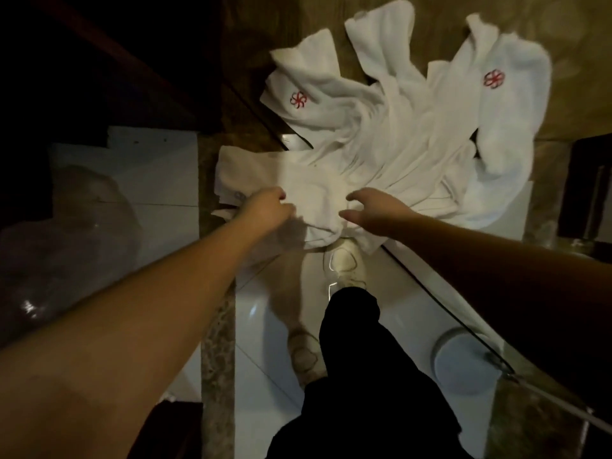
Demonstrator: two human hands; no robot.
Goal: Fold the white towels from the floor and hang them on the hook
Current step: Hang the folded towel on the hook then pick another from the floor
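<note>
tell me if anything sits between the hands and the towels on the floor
Nothing visible does. The left hand and right hand are right over the near edge of the towels, with no other object between. One shoe sits just below that edge. No hook is in view.

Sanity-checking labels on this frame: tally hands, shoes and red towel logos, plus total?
Hands: 2, left hand and right hand, both over the white towels.
Shoes: 2, front shoe and rear shoe.
Red logos: 2, left logo and right logo.
Total: 6.
</note>
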